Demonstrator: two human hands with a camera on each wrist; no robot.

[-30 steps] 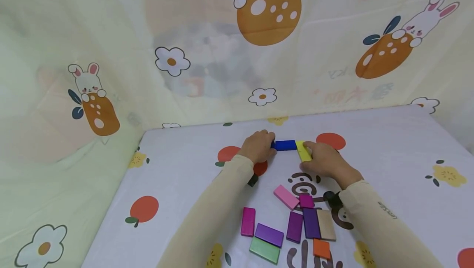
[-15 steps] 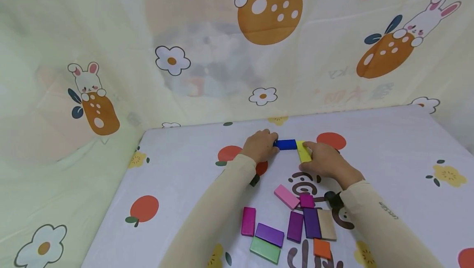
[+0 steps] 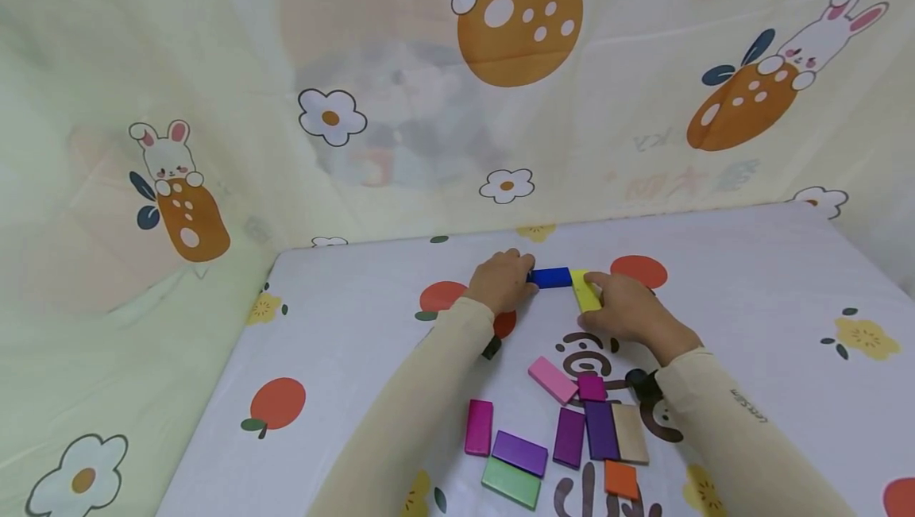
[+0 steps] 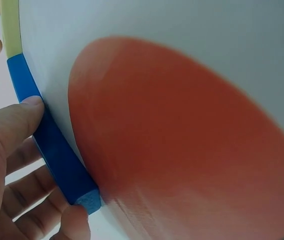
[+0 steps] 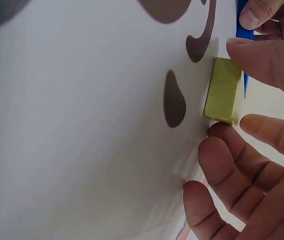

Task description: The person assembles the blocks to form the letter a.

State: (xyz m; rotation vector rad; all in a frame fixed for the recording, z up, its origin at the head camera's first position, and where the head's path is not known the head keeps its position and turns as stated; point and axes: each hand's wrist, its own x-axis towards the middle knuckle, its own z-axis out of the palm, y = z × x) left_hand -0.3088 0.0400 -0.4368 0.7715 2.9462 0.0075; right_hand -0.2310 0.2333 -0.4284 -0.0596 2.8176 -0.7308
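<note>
At the far middle of the table, a blue block (image 3: pixel 552 278) lies crosswise with its right end against a yellow block (image 3: pixel 585 295), forming a corner. My left hand (image 3: pixel 499 283) holds the blue block by its left part. In the left wrist view, the thumb presses the near side of the blue block (image 4: pixel 56 145) and the fingers curl behind it and at its end. My right hand (image 3: pixel 632 312) holds the yellow block between thumb and fingers. The right wrist view shows the end of that yellow block (image 5: pixel 224 90) between them.
Nearer on the table (image 3: pixel 343 326) lie loose blocks: pink (image 3: pixel 553 380), magenta (image 3: pixel 479 428), small magenta (image 3: pixel 591 387), violet (image 3: pixel 519 454), green (image 3: pixel 511 484), purple (image 3: pixel 569 438), dark purple (image 3: pixel 601 431), beige (image 3: pixel 630 434) and orange (image 3: pixel 620 480). A printed curtain (image 3: pixel 400 207) hangs behind.
My left hand has shifted very slightly to the right along the blue block. The right hand and the yellow block stay in place, as do the loose blocks.
</note>
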